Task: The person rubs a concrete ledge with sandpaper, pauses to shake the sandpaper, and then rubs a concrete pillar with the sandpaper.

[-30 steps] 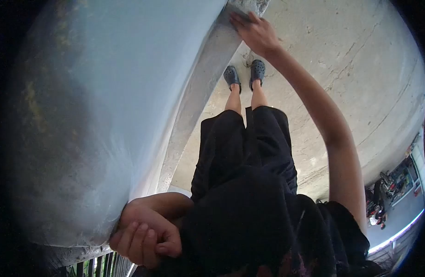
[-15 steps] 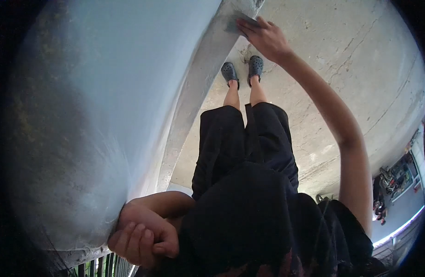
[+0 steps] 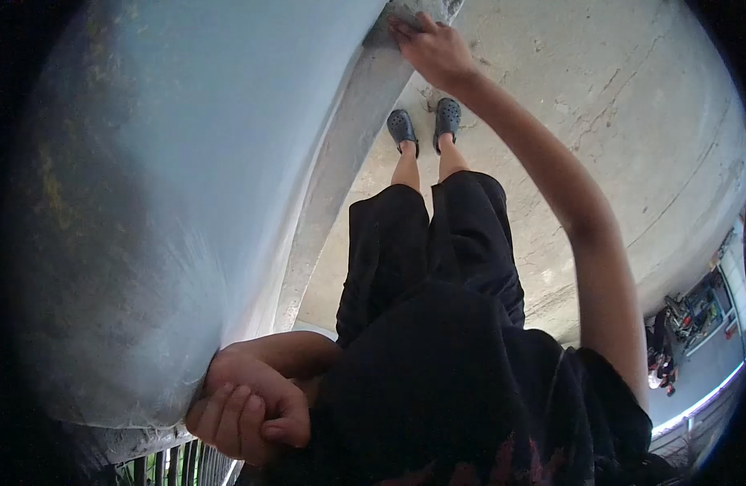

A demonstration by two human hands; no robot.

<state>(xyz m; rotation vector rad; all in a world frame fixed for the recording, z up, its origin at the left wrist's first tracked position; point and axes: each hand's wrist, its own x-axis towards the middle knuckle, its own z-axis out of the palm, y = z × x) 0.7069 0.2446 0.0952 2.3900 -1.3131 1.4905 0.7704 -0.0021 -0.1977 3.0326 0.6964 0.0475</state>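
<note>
Near the top, my right hand (image 3: 438,55) reaches out and presses a thin grey pad (image 3: 381,34) flat on a grey ledge (image 3: 341,154). Its fingers are closed around the pad's edge, and the pad is partly smeared by motion. At the lower left, my left hand (image 3: 247,417) is curled into a loose fist beside the rounded end of a large pale blue-grey surface (image 3: 235,105). Nothing shows between its fingers.
Beyond the ledge lies a cracked concrete floor (image 3: 592,105), with my dark clogs (image 3: 447,117) on it. Dark railing bars (image 3: 174,466) stand at the lower left. Cluttered items (image 3: 681,316) and part of a person (image 3: 660,368) show at the far right.
My right hand and the grey pad have moved left along the ledge, toward the pale surface. The left hand has shifted only slightly.
</note>
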